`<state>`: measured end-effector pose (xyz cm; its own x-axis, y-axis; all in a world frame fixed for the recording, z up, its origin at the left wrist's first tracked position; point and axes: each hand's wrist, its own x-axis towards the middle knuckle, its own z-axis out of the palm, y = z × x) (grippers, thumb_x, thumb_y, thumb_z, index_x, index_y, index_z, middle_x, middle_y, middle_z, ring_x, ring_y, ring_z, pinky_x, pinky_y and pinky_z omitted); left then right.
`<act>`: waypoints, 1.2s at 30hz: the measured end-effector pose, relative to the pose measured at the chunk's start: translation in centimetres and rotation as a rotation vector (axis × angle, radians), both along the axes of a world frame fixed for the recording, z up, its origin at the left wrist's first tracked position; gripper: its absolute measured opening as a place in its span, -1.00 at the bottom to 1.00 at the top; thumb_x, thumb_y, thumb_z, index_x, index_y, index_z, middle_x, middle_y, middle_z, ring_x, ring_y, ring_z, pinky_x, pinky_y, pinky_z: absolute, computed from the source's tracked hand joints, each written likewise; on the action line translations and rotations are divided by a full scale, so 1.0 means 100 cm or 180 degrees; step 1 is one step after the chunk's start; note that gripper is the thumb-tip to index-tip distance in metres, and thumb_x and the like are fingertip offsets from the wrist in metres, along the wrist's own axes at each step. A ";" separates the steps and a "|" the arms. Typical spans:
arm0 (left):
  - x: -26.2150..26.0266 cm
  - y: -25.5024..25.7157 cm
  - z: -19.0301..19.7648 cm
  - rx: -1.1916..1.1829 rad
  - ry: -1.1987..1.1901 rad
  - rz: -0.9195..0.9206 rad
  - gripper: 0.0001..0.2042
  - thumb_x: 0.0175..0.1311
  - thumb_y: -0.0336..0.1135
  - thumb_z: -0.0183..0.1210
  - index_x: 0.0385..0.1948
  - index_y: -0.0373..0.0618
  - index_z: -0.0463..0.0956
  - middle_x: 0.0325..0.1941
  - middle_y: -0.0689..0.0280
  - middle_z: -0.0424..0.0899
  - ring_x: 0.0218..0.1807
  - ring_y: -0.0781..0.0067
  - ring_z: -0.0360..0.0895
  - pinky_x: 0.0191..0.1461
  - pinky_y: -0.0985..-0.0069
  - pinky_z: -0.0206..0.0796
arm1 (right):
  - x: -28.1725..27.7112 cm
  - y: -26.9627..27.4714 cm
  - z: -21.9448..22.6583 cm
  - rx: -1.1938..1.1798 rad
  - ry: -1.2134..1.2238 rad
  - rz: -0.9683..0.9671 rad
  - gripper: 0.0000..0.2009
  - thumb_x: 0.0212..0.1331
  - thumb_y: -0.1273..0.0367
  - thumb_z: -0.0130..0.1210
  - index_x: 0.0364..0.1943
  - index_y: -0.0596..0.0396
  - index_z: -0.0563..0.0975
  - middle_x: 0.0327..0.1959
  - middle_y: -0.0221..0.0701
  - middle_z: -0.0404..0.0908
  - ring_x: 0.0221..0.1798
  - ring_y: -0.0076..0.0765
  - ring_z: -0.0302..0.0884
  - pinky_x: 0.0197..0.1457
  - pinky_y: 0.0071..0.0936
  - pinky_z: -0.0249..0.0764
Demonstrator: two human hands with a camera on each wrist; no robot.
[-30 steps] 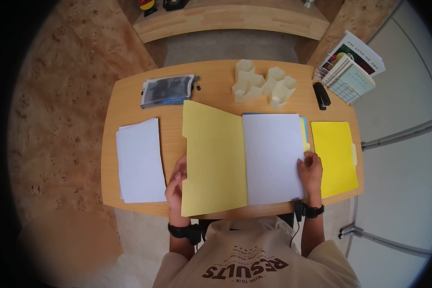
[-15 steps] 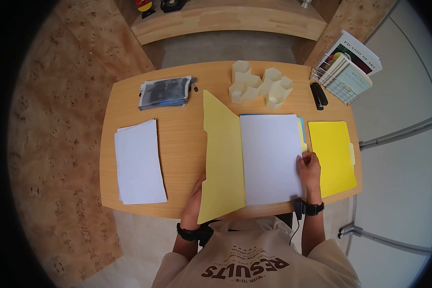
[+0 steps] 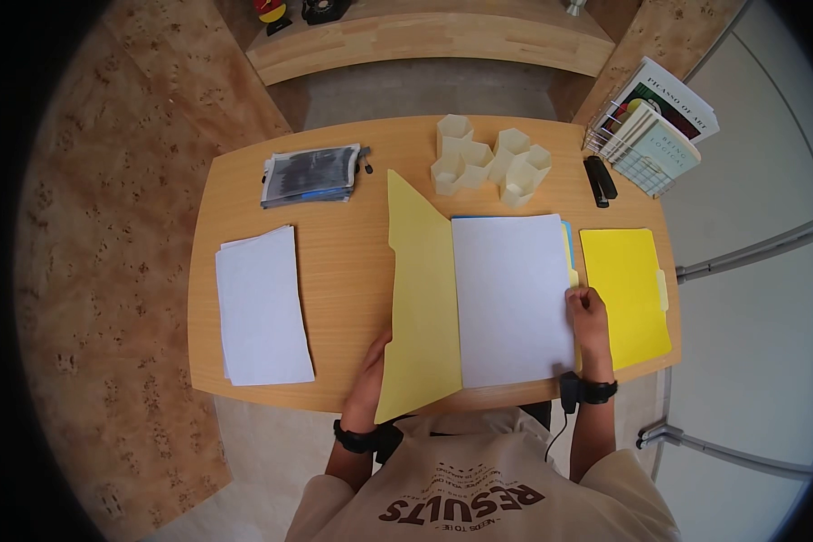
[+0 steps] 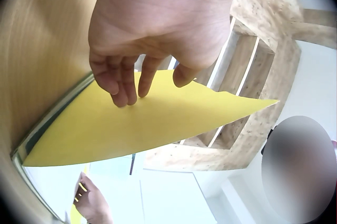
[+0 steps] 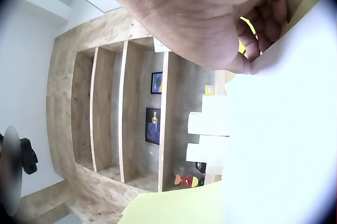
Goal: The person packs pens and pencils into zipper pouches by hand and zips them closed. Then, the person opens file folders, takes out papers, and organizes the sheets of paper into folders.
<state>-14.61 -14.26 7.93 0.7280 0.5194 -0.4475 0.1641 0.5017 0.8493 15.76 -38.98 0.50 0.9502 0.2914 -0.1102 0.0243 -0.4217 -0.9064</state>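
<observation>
A pale yellow file folder [image 3: 422,307] lies opened in front of me, its left cover raised at a steep slant. White paper [image 3: 510,298] covers its right side, over more folders with blue and yellow edges. My left hand [image 3: 368,378] is behind the raised cover, partly hidden by it in the head view. Its extended fingertips [image 4: 120,100] rest against the cover's outer face in the left wrist view. At the paper's right edge, my right hand [image 3: 589,318] pinches the sheet between thumb and curled fingers [image 5: 266,27], and the paper lifts slightly there.
A stack of white paper [image 3: 262,307] lies at left, a bright yellow folder [image 3: 625,298] at right. Along the back are a mesh zip pouch [image 3: 311,176], hexagonal holders [image 3: 460,163], a black stapler [image 3: 599,181] and a wire rack with books [image 3: 655,149].
The raised cover has swung up and toward the right, with my left hand moving rightward behind it. My right hand has shifted slightly right at the paper's edge.
</observation>
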 end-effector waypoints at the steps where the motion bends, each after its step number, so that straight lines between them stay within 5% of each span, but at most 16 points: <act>1: 0.000 -0.001 -0.001 0.0024 -0.0039 0.0096 -0.59 0.63 -0.19 -0.01 0.34 -0.22 0.43 0.19 0.30 0.62 0.16 0.52 0.53 0.21 0.52 0.40 | 0.001 -0.002 -0.001 0.0112 0.0157 -0.0010 -0.84 0.41 0.40 0.18 -0.30 0.20 0.56 -0.48 -0.58 0.49 -0.42 -0.65 0.34 -0.35 -0.59 0.32; 10: -0.002 0.003 -0.017 -0.0149 -0.0326 -0.0063 -0.61 0.59 -0.25 0.00 0.32 -0.25 0.44 0.17 0.31 0.63 0.12 0.53 0.54 0.16 0.54 0.41 | 0.002 -0.005 -0.006 0.0729 0.0699 -0.0159 -0.88 0.42 0.45 0.14 -0.17 0.24 0.63 -0.30 -0.52 0.60 -0.24 -0.64 0.44 -0.11 -0.66 0.37; 16: -0.010 0.002 -0.047 -0.0139 -0.0175 0.0086 -0.57 0.59 -0.26 0.00 0.38 -0.24 0.39 0.26 0.25 0.59 0.23 0.46 0.51 0.27 0.50 0.38 | 0.002 -0.007 -0.008 0.0355 0.0519 -0.0082 -0.87 0.41 0.45 0.16 -0.13 0.25 0.64 -0.35 -0.53 0.60 -0.31 -0.66 0.43 -0.21 -0.67 0.37; 26: -0.007 0.005 -0.044 -0.0190 -0.0184 -0.0003 -0.54 0.58 -0.36 -0.03 0.44 -0.29 0.30 0.42 0.14 0.48 0.37 0.34 0.45 0.40 0.44 0.33 | 0.003 -0.008 -0.015 0.0430 0.0444 -0.0111 -0.86 0.36 0.44 0.26 -0.15 0.26 0.66 -0.40 -0.54 0.60 -0.36 -0.66 0.39 -0.27 -0.66 0.34; 36: 0.000 0.005 -0.048 -0.0402 -0.0482 -0.0242 -0.54 0.57 -0.41 -0.08 0.46 -0.29 0.27 0.43 0.15 0.47 0.39 0.32 0.44 0.39 0.42 0.32 | 0.004 -0.007 -0.007 0.0434 0.0755 -0.0124 -0.90 0.39 0.51 0.23 -0.11 0.27 0.66 -0.23 -0.47 0.68 -0.18 -0.60 0.54 0.00 -0.63 0.50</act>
<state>-14.59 -13.74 3.12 0.8268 0.4072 -0.3882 0.0808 0.5969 0.7982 16.16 -39.72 -0.21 0.9133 0.2825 -0.2932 -0.2093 -0.2919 -0.9333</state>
